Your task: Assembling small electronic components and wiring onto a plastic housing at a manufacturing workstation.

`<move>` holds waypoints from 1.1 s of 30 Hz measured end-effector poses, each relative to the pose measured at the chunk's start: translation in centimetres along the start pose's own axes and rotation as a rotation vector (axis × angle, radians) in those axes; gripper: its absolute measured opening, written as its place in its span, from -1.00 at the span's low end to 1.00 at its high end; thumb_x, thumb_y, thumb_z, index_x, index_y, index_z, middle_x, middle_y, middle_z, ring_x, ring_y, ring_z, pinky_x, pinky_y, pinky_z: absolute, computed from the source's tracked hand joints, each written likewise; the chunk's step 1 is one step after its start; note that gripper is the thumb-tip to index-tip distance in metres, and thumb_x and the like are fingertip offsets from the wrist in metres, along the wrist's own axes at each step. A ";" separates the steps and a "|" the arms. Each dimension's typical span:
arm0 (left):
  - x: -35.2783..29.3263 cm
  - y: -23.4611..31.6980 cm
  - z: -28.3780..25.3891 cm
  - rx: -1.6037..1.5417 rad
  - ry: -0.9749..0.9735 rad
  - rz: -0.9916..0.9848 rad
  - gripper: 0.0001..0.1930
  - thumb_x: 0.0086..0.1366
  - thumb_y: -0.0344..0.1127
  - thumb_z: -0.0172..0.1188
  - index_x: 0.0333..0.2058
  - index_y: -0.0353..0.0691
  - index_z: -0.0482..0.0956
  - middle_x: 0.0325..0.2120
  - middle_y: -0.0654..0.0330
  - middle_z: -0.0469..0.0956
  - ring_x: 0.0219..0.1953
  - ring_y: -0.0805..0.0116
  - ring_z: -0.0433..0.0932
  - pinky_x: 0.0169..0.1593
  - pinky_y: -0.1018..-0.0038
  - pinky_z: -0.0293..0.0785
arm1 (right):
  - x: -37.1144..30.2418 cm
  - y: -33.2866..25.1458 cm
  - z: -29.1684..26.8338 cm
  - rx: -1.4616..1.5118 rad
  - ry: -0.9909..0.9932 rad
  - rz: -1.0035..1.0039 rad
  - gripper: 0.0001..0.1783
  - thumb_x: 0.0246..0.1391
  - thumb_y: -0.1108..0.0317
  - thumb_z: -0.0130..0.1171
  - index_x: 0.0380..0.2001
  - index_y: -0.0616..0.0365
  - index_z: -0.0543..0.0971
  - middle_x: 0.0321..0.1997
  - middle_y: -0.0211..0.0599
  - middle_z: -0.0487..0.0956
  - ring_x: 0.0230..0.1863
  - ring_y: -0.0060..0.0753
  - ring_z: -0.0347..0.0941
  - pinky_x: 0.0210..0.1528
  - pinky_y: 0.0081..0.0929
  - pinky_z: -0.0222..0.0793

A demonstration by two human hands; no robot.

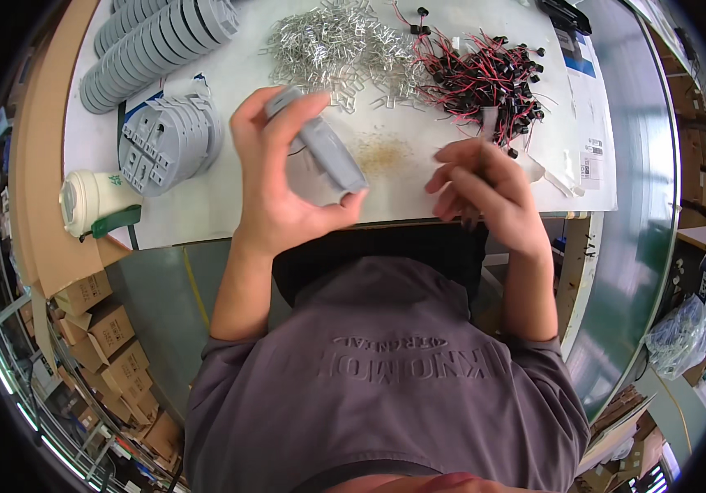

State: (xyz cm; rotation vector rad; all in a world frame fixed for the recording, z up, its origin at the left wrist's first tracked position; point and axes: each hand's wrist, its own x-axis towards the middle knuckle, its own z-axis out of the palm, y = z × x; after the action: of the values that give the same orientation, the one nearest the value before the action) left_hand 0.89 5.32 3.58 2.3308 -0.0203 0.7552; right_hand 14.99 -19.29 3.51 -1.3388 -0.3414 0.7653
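Observation:
My left hand (275, 177) is closed around the rim of a grey round plastic housing (332, 152), held tilted above the front part of the table and seen nearly edge-on. A short dark wire shows beside the housing near the palm. My right hand (484, 193) is at the table's front edge, its fingers loosely bent and apart, with nothing visible in them. Just beyond it lies a heap of small black round parts with red and black wires (484, 86). Left of that heap is a pile of bent silver metal clips (328, 45).
Stacked grey round housings (160, 53) line the far left, with more housings (168, 144) showing their inner sides in front. A cream cup-like container (94, 201) lies at the left edge beside a green object (116, 220). A black tool (567, 15) lies far right.

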 end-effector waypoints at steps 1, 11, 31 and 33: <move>-1.3 -1.1 0.2 -0.062 0.062 0.023 0.09 -0.14 -0.28 0.70 0.42 -0.08 0.34 0.32 -0.07 0.31 0.25 -0.17 0.45 0.26 0.06 0.53 | 0.6 -0.2 0.3 -0.105 -0.055 0.021 -0.78 0.45 0.48 0.06 0.06 0.29 0.57 -0.07 -0.11 0.72 -0.30 -0.38 0.67 -0.34 -0.64 0.44; -4.6 -1.1 -0.3 -0.029 -0.073 -0.078 0.00 -0.07 -0.27 0.72 0.34 -0.15 0.34 0.33 -0.17 0.33 0.34 -0.14 0.46 0.33 0.05 0.49 | 3.0 -2.2 0.4 -0.156 0.088 -0.003 -0.67 0.49 0.51 0.00 0.20 0.30 0.57 -0.07 -0.18 0.70 -0.24 -0.46 0.59 -0.26 -0.63 0.47; 0.6 0.6 0.9 -0.034 -0.420 -0.285 0.39 -0.30 -0.07 0.84 0.54 -0.22 0.24 0.16 0.18 0.65 0.04 0.14 0.67 0.17 0.24 0.59 | -1.3 -4.7 2.4 -1.165 -0.279 -0.166 -0.51 0.26 0.64 0.17 0.23 0.16 0.71 -0.42 -0.32 0.58 -0.52 -0.48 0.31 -0.44 -0.49 0.19; 0.4 0.7 1.8 -0.088 -0.476 -0.346 0.36 -0.33 -0.04 0.85 0.51 -0.21 0.30 0.14 0.20 0.68 0.02 0.14 0.68 0.15 0.27 0.59 | -1.3 -4.4 2.4 -1.187 -0.269 -0.193 -0.52 0.26 0.63 0.18 0.20 0.14 0.74 -0.48 -0.34 0.57 -0.56 -0.48 0.30 -0.46 -0.49 0.18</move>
State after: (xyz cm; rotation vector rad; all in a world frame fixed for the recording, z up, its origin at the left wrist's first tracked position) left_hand 2.00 3.75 3.17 2.2920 0.1332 0.0234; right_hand 13.90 -18.55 8.53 -2.2473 -1.2516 0.5644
